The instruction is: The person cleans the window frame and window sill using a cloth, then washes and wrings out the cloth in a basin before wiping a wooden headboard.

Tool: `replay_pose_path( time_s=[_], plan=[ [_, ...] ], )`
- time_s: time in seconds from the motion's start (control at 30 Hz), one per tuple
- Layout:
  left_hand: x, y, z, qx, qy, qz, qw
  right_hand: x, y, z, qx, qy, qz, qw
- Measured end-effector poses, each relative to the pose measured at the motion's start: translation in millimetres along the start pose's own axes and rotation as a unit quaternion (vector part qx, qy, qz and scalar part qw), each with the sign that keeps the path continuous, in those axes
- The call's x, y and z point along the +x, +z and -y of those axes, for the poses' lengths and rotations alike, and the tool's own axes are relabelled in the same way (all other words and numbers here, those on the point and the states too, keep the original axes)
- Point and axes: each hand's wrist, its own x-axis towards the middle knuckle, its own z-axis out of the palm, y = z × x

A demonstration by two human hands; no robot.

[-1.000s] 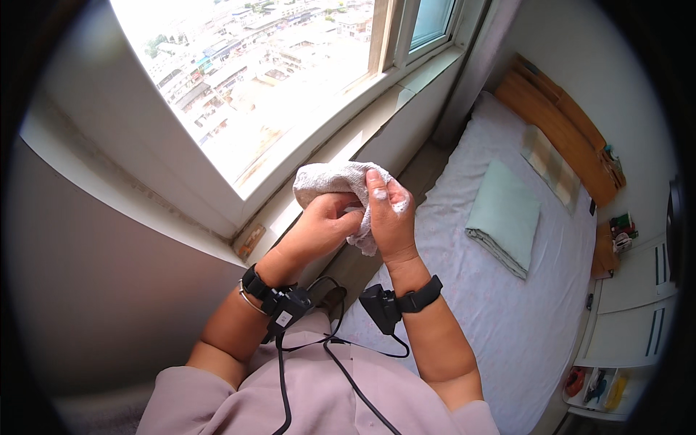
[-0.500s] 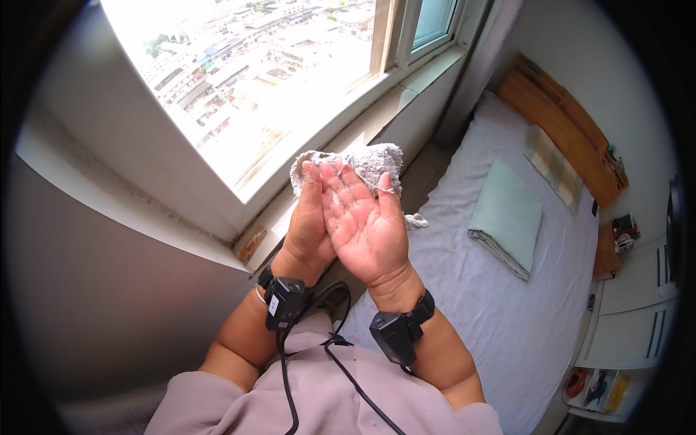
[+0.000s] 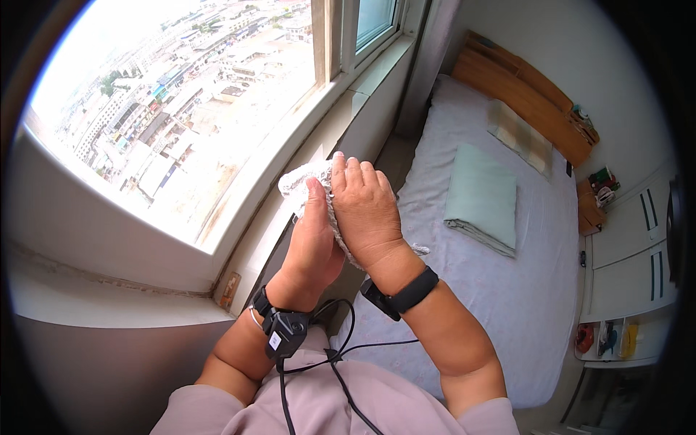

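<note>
A white, fluffy-textured cloth (image 3: 299,179) is bunched between my two hands, out in front of me beside the windowsill. My left hand (image 3: 309,250) grips it from the left side, thumb pointing up; its other fingers are hidden behind the cloth and my right hand. With its back showing, my right hand (image 3: 366,214) lies over the right part of the cloth and presses it against the left palm. A loose end of the cloth (image 3: 420,249) pokes out by my right wrist.
On the left runs a large window (image 3: 174,130) with a pale sill (image 3: 308,148). To the right is a bed (image 3: 464,319) bearing a folded green blanket (image 3: 481,196) and a checked pillow (image 3: 519,138). Black cables (image 3: 348,366) hang from devices strapped on my wrists.
My right hand has turned from palm-up to palm-down and now covers the cloth. The cloth, behind the open palms before, is now squeezed between both hands. The view has shifted leftward.
</note>
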Motion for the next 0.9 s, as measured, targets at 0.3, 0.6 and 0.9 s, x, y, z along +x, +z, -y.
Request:
replay_pose_path(
  time_s=[0.3, 0.6, 0.9],
  plan=[
    [42.3, -26.4, -3.5, -0.081, -0.052, 0.048, 0.994, -34.5, -56.4, -20.1, 0.499, 0.138, 0.084, 0.852],
    [-0.5, 10.2, 41.9, -0.173, -0.214, 0.171, 0.946, -116.2, -86.7, -37.2, 0.860, 0.405, -0.067, 0.303],
    [-19.3, 95.8, 109.2, -0.150, -0.424, 0.324, 0.832, -251.0, -132.2, -70.6, 0.730, 0.437, -0.232, 0.472]
  ],
)
